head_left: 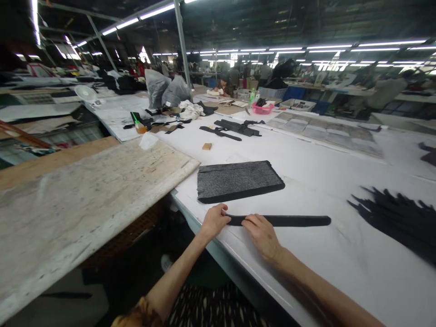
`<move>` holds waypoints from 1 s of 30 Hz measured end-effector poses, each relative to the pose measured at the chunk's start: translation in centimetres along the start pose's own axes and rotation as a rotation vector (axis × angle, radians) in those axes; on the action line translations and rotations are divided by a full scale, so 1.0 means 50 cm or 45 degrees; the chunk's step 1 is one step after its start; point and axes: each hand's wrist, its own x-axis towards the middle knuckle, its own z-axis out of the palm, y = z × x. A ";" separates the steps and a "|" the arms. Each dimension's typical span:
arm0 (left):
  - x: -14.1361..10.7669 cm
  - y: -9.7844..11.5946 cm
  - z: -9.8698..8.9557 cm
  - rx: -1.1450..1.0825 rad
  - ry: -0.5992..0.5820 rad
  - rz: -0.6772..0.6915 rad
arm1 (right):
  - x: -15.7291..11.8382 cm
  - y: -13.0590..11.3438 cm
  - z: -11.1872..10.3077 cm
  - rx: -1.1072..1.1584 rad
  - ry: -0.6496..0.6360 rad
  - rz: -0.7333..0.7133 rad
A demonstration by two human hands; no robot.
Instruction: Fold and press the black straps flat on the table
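Observation:
A long black fabric strip (296,221) lies flat on the white table (327,190), near its front edge. My left hand (215,221) has its fingers closed on the strip's left end. Just to the right, my right hand (262,234) rests with bent fingers on the same strip, a short gap from my left hand. Beyond both hands sits a neat stack of dark grey strips (240,180) with a black front edge.
A loose pile of black strips (402,218) lies at the right. A worn board (85,200) fills the left. Farther back are a small tan block (206,146), dark fabric pieces (236,127), a glue bottle (140,127) and a pink basket (263,108).

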 end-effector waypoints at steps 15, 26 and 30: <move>-0.058 -0.046 -0.006 0.267 0.074 0.155 | 0.051 -0.037 0.012 0.086 -0.282 0.124; -0.076 -0.054 -0.013 0.696 0.113 0.344 | 0.045 -0.034 0.040 -0.101 -0.056 -0.113; -0.086 -0.063 -0.014 0.805 0.117 0.455 | 0.040 -0.031 0.044 -0.128 0.000 -0.221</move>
